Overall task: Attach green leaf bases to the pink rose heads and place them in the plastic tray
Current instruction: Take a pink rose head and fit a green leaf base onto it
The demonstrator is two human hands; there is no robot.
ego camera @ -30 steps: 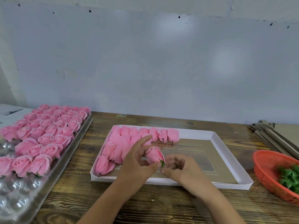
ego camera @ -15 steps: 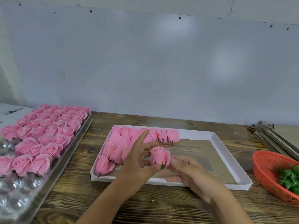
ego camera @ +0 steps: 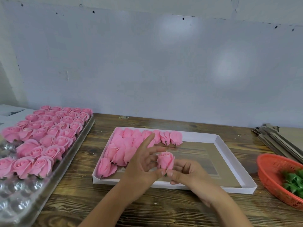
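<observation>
Centrally, above the near edge of the white cardboard box (ego camera: 219, 145), both hands meet around a single pink rose head (ego camera: 166, 160) held upright, bloom pointing up. The left hand (ego camera: 142, 166) pinches the flower's lower part between thumb and curled fingers, while its index finger sticks out straight toward the far side. The right hand (ego camera: 188, 173) has its thumb and fingertips closed on the base of the same rose, where a sliver of green leaf base (ego camera: 165, 174) shows between the two thumbs. Inside the box, more pink roses (ego camera: 131, 145) lie on their sides along its far and left edges. To the left sits the clear plastic tray (ego camera: 21, 199), its far rows filled with upright roses (ego camera: 47, 128). At the right edge, an orange basket (ego camera: 270, 167) holds loose green leaf bases (ego camera: 293, 182). Everything rests on a wooden table (ego camera: 101, 200).
</observation>
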